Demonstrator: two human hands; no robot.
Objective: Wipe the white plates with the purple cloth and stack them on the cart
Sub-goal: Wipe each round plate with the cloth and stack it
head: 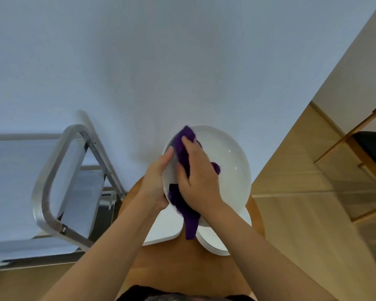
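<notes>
Over the round wooden tabletop (182, 268), one plate (224, 161) is held up tilted toward the camera, and that makes sense: the left hand (155, 183) grips its left rim with the thumb over the edge so the face stays open and doesn't spin while it gets rubbed. The right hand (199, 181) is curled down on the cloth (183, 153), pressing it flat against the plate's inner surface near the left side, with a loose tail of cloth hanging off the bottom rim. So this looks like mid-wipe to me, not a pickup or a put-down.

Counting stuff: one plate in the hands, plus at least two more white plates (215, 244) lying on the tabletop underneath, partly hidden by the arms, so I can't swear to the exact number. One cloth. Two hands, both busy.

Cart (59, 187) sits just left of the tabletop, metal handle loop toward the person, close enough for a short reach. I don't see any plates on the part of it that's in view, so the stacking seems not started yet.

One chair (365, 148) off to the right.
</notes>
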